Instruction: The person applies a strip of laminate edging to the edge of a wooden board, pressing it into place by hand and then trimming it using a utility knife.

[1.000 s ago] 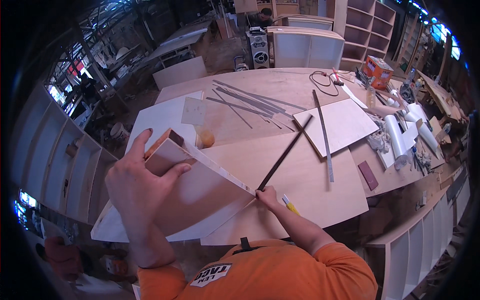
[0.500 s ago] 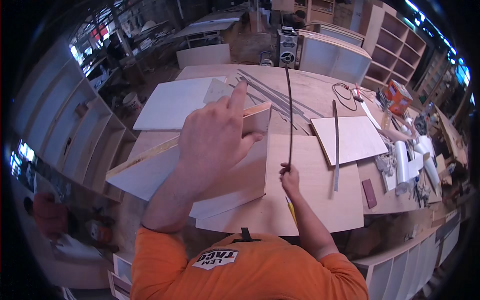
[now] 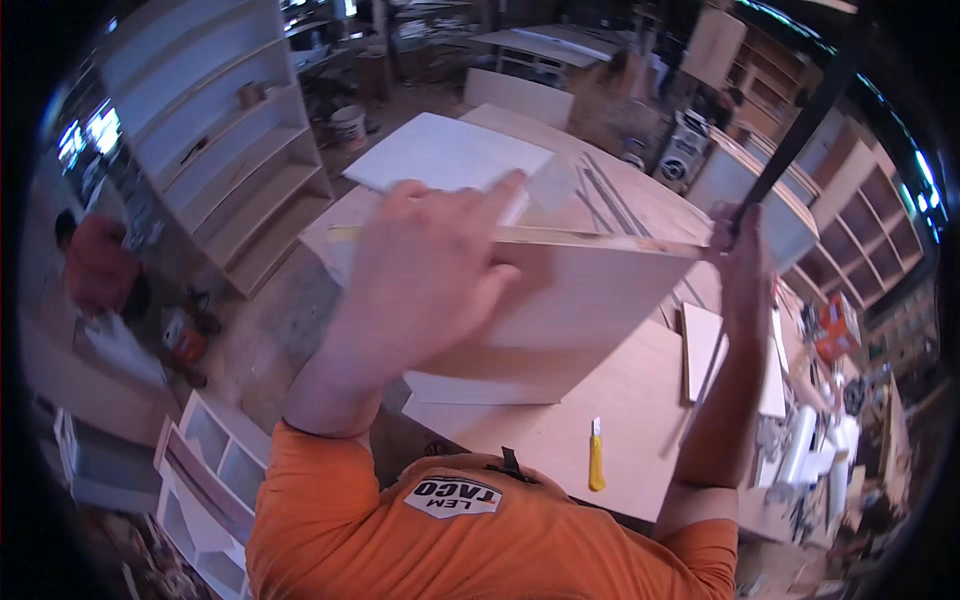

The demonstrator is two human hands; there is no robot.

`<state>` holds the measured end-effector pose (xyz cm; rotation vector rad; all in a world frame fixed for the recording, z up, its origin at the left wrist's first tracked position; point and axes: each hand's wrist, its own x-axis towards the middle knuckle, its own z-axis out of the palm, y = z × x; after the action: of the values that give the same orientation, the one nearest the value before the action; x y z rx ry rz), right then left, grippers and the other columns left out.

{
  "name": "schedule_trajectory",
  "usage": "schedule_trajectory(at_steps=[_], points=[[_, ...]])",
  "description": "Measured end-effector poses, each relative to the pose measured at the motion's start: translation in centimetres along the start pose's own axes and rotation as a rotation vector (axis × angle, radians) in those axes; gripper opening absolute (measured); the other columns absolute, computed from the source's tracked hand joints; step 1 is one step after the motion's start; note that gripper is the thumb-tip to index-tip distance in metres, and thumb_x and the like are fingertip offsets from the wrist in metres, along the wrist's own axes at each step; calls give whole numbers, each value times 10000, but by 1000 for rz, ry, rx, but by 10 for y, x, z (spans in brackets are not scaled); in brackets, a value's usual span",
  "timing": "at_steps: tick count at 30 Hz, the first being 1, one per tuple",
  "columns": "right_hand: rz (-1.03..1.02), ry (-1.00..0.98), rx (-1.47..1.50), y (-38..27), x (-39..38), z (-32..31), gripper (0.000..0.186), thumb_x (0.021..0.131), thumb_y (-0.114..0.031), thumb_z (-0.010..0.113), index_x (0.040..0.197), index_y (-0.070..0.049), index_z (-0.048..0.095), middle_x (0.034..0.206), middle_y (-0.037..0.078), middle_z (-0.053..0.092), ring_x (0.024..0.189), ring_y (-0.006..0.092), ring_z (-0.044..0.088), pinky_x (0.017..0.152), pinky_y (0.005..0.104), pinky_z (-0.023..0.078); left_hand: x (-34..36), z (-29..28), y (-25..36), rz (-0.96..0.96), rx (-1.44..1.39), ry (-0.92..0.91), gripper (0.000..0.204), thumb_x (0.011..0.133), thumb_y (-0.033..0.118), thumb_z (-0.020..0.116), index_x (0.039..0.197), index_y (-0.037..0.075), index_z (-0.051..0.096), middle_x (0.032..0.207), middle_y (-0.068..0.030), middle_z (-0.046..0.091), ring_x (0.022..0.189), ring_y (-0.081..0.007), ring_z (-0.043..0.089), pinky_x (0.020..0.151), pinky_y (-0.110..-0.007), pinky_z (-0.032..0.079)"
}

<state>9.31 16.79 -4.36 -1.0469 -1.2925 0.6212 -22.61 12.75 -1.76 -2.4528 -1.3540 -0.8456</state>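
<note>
A pale wooden panel (image 3: 575, 310) stands on edge on the worktable (image 3: 540, 455), its raw upper edge facing up. My left hand (image 3: 425, 265) grips that upper edge, thumb on the near face and index finger stretched along the top. The other left fingertips are hidden. At the panel's right end, my right hand (image 3: 740, 250) is closed round a long dark edging strip (image 3: 805, 120). One end of the strip rises to the upper right, and a thin length hangs below the hand. Near the front of the table lies a yellow utility knife (image 3: 597, 460).
Several loose strips (image 3: 610, 200) lie behind the panel. A white board (image 3: 450, 150) is on the table's far left, and another board (image 3: 702, 345) lies partly behind my right forearm. Shelving (image 3: 215, 140) stands at the left, where a person in red (image 3: 100, 260) crouches. Rolls and tools clutter the right.
My right hand has risen with the dark strip to the panel's right end. The panel's upper edge has swung closer to level. My view has turned, and the knife shows fully.
</note>
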Motion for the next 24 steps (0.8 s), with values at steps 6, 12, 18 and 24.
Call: schedule_trajectory(at_steps=[6, 12, 18, 24], points=[[-347, -199, -567, -56, 3, 26, 302, 995, -291, 504, 1043, -7, 597, 832, 32, 555, 811, 99, 485, 740, 252, 402, -60, -12, -99, -160, -375, 162, 674, 676, 54, 793, 1304, 30, 548, 928, -86, 683, 812, -167, 634, 836, -333, 499], [-304, -361, -703, -58, 1, 30, 335, 990, -307, 524, 1089, 10, 575, 880, 48, 577, 812, 112, 511, 731, 262, 440, -79, 35, -124, -233, -1419, 326, 714, 692, -60, 792, 1342, 16, 507, 1019, -86, 658, 819, -74, 555, 792, -279, 564], [-209, -394, -744, -59, -2, 15, 428, 964, -390, 541, 1039, 30, 584, 851, 77, 579, 809, 146, 523, 752, 281, 420, -83, 63, -125, -80, -1573, 475, 719, 720, -44, 785, 1363, -10, 465, 1025, -53, 618, 803, -61, 521, 798, -264, 580], [-222, -450, -796, -54, -2, -2, 326, 968, -309, 566, 1057, 4, 591, 853, 55, 597, 833, 110, 528, 760, 263, 431, -78, 74, -108, -131, -1582, 707, 622, 815, 66, 752, 1364, -22, 472, 1055, -61, 629, 844, -79, 545, 827, -247, 504]])
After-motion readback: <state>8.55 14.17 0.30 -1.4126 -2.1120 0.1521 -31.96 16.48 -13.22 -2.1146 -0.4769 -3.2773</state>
